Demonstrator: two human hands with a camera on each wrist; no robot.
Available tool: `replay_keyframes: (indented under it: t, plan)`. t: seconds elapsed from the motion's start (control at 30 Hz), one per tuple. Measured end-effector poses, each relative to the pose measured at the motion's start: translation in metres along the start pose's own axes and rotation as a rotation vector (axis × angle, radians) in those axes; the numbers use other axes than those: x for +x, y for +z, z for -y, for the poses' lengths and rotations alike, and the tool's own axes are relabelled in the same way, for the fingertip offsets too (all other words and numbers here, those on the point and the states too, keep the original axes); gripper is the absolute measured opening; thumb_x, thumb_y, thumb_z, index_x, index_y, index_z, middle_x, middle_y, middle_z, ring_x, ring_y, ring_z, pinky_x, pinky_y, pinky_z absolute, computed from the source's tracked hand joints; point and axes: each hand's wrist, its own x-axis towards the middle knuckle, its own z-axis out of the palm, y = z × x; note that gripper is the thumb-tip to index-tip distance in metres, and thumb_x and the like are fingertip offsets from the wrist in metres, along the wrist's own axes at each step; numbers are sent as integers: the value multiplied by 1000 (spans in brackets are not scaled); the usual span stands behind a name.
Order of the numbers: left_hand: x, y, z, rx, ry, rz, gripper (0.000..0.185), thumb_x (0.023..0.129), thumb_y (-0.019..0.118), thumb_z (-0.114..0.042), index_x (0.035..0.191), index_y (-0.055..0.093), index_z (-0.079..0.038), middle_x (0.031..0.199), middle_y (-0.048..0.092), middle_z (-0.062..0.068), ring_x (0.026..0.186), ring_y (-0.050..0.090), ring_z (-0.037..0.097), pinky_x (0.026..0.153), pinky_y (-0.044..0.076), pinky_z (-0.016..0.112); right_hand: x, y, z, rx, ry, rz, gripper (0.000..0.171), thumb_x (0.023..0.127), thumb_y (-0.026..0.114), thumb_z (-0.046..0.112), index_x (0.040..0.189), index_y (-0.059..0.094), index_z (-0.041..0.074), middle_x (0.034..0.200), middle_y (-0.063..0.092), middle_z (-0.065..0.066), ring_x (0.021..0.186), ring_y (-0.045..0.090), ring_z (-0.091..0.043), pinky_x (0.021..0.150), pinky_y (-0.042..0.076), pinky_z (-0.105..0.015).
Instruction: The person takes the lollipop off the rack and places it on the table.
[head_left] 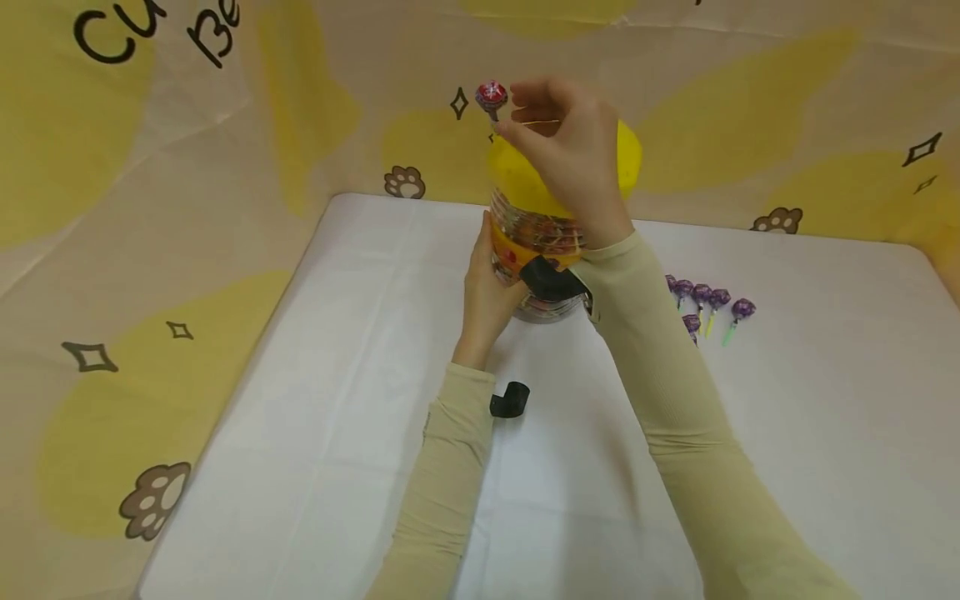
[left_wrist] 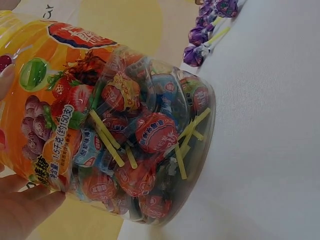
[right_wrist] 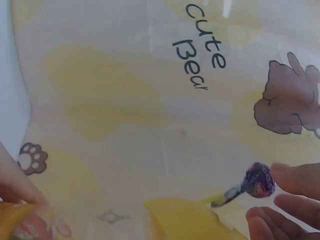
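Note:
A clear plastic jar (left_wrist: pixel 160 195) of wrapped lollipops, with an orange fruit label and a yellow lid (head_left: pixel 628 158), leans over the table. My left hand (head_left: pixel 487 296) holds its side; fingers (left_wrist: pixel 42 202) press the label in the left wrist view. Beside the lid is a lollipop (head_left: pixel 492 96) in a red and purple wrapper, its yellow stick reaching the lid's edge in the right wrist view. Whether the stick is in the lid I cannot tell. My right hand (head_left: pixel 573 150) hovers over the lid, fingers loosely bent and apart, fingertips close beside the candy head.
Several purple-wrapped lollipops (head_left: pixel 701 293) lie on the white table (head_left: pixel 825 417), right of the jar. A black strap (head_left: pixel 512 400) shows at my left wrist and another (head_left: pixel 551 279) at my right. A yellow patterned cloth (head_left: pixel 712 125) hangs behind the table.

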Motion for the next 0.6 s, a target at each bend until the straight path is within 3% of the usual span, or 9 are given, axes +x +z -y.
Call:
replay_keyframes:
  t: [0.2,0.43,0.6]
  plan:
    - [2,-1,0,24,15,-11,92,81,73,-19,151,15,-6,152,26,14,137,31,27,110,30,42,6,12,3,-56,-3,8,39,84,72,13,118,61,-2,113,64,-10,99,62,-17,87,49,-18]
    - [2,-2,-1,27,-25,17,94,82,73,-21,152,13,-6,154,23,13,138,27,26,112,26,41,10,20,5,-99,-32,-7,31,86,70,15,112,64,-1,106,67,-10,91,64,-17,82,50,-16]
    - [1,-2,-1,23,-41,22,95,81,74,-20,152,12,-8,154,23,13,138,27,26,112,26,42,10,22,2,-19,-76,-80,27,86,69,12,108,65,-4,102,68,-10,86,63,-16,80,51,-17]
